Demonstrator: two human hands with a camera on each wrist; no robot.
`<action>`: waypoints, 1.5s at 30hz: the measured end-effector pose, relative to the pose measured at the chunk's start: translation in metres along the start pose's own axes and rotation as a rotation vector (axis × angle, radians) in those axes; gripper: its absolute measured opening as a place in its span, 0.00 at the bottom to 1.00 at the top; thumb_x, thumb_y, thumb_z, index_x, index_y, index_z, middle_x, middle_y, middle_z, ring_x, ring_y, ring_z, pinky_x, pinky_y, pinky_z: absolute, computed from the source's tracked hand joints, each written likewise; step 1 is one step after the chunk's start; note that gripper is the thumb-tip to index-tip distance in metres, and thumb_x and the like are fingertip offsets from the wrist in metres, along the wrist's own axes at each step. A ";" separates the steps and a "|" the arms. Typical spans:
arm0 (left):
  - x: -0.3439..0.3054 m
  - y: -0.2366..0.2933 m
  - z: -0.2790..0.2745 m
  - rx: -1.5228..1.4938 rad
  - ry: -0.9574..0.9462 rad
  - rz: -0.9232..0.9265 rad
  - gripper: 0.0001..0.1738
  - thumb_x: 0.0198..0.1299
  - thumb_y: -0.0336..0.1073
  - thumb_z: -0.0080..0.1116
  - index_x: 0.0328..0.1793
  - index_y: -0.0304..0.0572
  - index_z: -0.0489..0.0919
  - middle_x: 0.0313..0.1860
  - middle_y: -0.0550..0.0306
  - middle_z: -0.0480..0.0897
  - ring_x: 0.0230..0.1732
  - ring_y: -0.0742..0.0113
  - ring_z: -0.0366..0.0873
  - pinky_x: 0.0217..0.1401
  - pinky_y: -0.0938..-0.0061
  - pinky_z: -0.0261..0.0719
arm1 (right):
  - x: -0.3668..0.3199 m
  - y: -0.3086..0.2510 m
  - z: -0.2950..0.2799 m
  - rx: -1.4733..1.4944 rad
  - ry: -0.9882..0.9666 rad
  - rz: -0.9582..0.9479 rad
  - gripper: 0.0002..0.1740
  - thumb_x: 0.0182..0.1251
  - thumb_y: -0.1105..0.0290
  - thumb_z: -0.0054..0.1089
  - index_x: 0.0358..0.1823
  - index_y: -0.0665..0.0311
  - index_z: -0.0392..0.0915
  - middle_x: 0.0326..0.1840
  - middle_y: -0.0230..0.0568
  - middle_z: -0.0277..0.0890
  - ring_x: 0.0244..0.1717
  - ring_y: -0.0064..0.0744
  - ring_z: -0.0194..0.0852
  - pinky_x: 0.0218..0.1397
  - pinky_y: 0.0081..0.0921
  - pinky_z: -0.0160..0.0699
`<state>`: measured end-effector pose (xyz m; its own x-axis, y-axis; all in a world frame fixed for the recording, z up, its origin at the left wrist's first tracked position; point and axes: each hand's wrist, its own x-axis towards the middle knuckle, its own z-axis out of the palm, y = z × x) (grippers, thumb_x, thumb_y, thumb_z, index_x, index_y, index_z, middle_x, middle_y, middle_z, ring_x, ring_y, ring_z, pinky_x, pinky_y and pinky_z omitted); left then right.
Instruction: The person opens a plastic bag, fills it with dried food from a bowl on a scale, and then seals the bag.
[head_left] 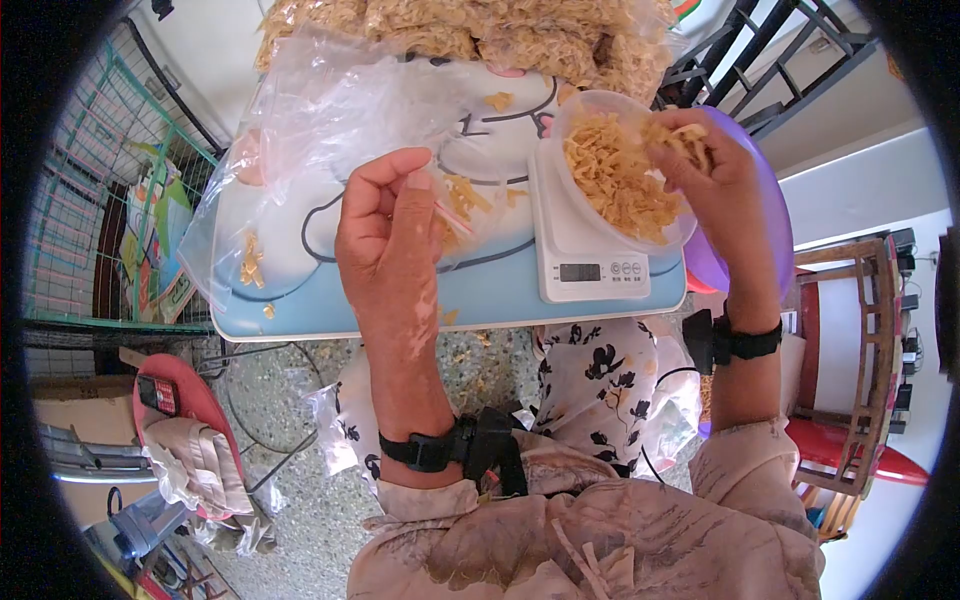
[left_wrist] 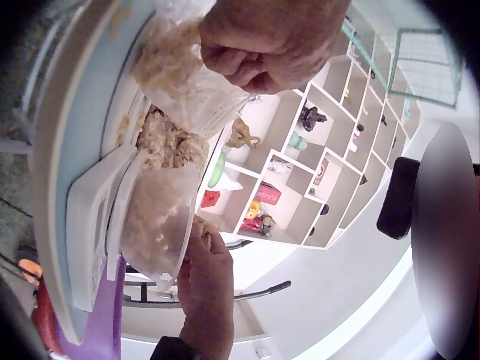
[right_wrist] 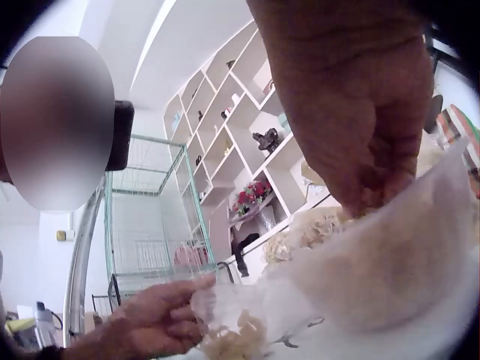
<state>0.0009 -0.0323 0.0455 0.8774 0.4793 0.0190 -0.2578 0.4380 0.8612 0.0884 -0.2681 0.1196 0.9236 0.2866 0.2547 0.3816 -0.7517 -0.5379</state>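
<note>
In the head view my left hand [head_left: 392, 240] pinches the edge of a clear plastic bag [head_left: 465, 215] with pale yellow dried strips inside. My right hand [head_left: 712, 170] holds a small bunch of the same strips [head_left: 684, 146] over the right rim of a translucent bowl [head_left: 683, 228]. More strips [head_left: 615, 180] lie in the bowl, which stands on a white digital scale [head_left: 594, 286]. The left wrist view shows the bowl [left_wrist: 156, 217] from the side, with my right hand [left_wrist: 206, 281] at its rim. Its fingertips are partly hidden there.
Empty clear bags [head_left: 330, 110] lie across the left of the table [head_left: 490, 310]. Filled bags [head_left: 470, 35] line its far edge. Loose strips [head_left: 252, 260] are scattered on the tabletop. A purple basin [head_left: 765, 190] stands at the right, a red stool [head_left: 180, 385] at the lower left.
</note>
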 end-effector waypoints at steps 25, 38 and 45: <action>-0.003 0.006 -0.005 -0.020 -0.018 0.002 0.10 0.66 0.30 0.54 0.52 0.38 0.75 0.30 0.71 0.71 0.25 0.89 0.61 0.25 0.91 0.58 | -0.015 -0.069 0.016 0.883 -0.058 0.135 0.17 0.67 0.72 0.60 0.55 0.65 0.72 0.43 0.34 0.77 0.38 0.20 0.76 0.39 0.16 0.78; 0.001 0.005 -0.007 -0.126 0.012 0.004 0.17 0.63 0.33 0.56 0.57 0.38 0.72 0.27 0.70 0.67 0.21 0.86 0.57 0.18 0.88 0.50 | -0.013 -0.086 0.099 0.211 -0.094 -0.469 0.15 0.61 0.76 0.61 0.50 0.64 0.74 0.45 0.38 0.76 0.42 0.31 0.78 0.46 0.25 0.76; 0.001 0.006 -0.007 -0.116 -0.023 0.014 0.17 0.64 0.32 0.55 0.58 0.38 0.71 0.29 0.69 0.69 0.21 0.86 0.58 0.19 0.88 0.51 | -0.006 -0.082 0.091 0.201 -0.298 -0.423 0.13 0.63 0.74 0.58 0.49 0.65 0.74 0.43 0.45 0.76 0.42 0.43 0.77 0.47 0.30 0.74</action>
<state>-0.0031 -0.0237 0.0474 0.8820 0.4693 0.0433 -0.3144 0.5173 0.7960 0.0553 -0.1541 0.0892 0.6476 0.7165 0.2591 0.6944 -0.4150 -0.5879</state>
